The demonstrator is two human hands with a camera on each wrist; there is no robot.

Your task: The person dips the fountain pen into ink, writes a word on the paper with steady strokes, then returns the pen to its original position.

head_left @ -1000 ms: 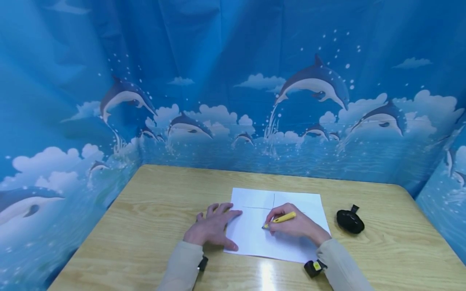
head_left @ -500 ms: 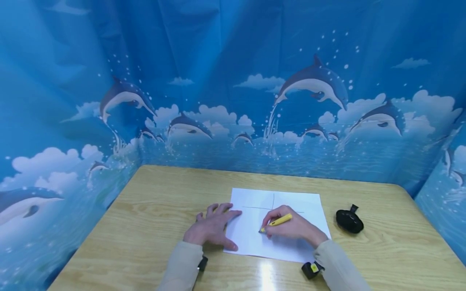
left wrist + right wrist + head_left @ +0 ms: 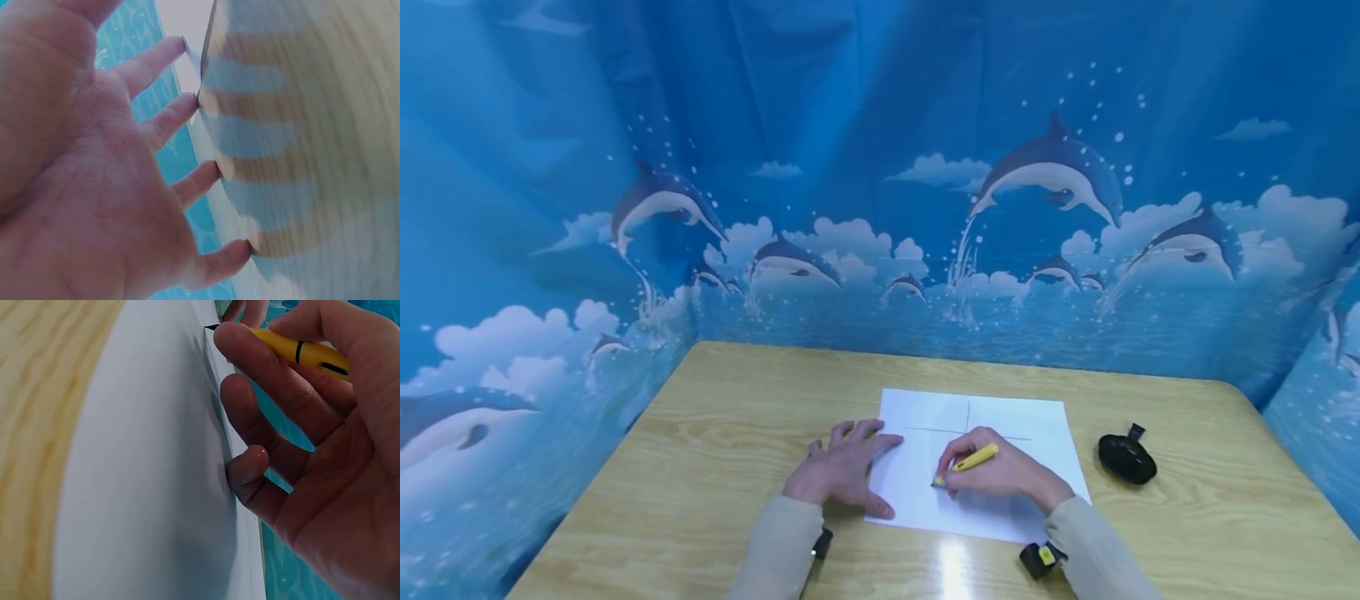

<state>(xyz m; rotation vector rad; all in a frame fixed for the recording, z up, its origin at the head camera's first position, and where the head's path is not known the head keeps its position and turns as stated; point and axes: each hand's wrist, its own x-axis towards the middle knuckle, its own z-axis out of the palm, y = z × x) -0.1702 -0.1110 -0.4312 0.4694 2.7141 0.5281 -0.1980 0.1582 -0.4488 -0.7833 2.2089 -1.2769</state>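
A sheet of white paper (image 3: pixel 910 492) lies on the wooden table, with a long thin horizontal line and a vertical one drawn near its far side. My right hand (image 3: pixel 1000 468) pinches a yellow fountain pen (image 3: pixel 976 457) between thumb and fingers, its dark tip at the paper left of the hand. The right wrist view shows the pen's barrel (image 3: pixel 312 354) with a black ring, and the little finger resting against the sheet. My left hand (image 3: pixel 842 468) is spread at the paper's left edge, fingers apart, fingertips touching down. Under the right hand, part of the sheet is hidden.
Right of the paper sits a black rounded object (image 3: pixel 1126 458) with a short stub; its kind is unclear. A blue curtain (image 3: pixel 850 167) printed with dolphins hangs behind and beside the table (image 3: pixel 745 392). Small black devices are strapped at both wrists.
My right hand and the pen have moved slightly toward me and to the left across the paper. The left hand stays in place on the sheet; the head view has shifted slightly.
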